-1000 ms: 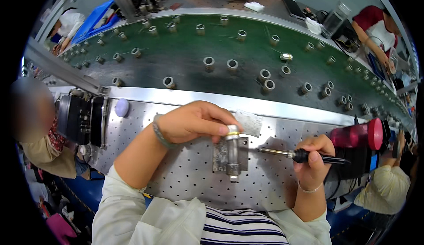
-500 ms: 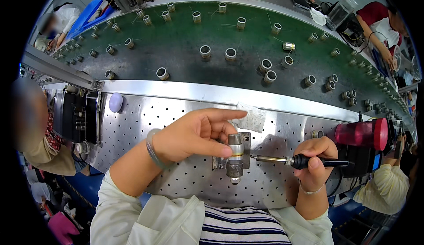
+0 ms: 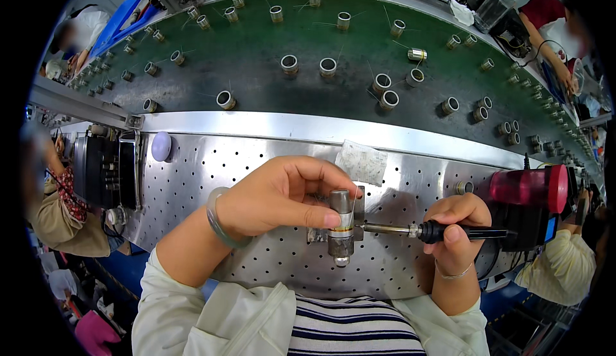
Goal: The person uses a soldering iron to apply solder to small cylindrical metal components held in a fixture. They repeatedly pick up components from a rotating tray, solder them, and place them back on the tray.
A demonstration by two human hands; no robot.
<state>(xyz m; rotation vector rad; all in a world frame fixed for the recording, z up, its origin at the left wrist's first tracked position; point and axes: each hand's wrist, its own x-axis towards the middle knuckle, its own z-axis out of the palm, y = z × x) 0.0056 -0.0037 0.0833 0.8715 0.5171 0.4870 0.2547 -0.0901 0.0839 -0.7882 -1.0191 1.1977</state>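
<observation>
A metal cylinder [image 3: 341, 245] with a yellowish band stands in front of me, against a dark metal fixture plate [image 3: 360, 205]. My left hand [image 3: 282, 195] is closed about it: the thumb presses on its band and the index finger bends over beside its top, with a thin wire near the fingertip. The other fingers are partly hidden behind. In my right hand [image 3: 459, 224] is a soldering iron [image 3: 391, 229], gripped by its black handle. Its tip points left and lies close by the cylinder's band; whether they touch I cannot tell.
Beyond the perforated metal worktop [image 3: 212, 163] runs a green conveyor belt [image 3: 256, 54] with several metal rings. A white paper piece [image 3: 362, 162] lies ahead of my hands. At right are a pink cup [image 3: 529, 188] and a small ring [image 3: 464, 188]; at left, a purple egg-shaped object [image 3: 161, 146].
My left index finger, stretched out before, has bent down beside the cylinder's top, where a thin wire now shows. The soldering iron's tip has shifted slightly left. The view has shifted a little.
</observation>
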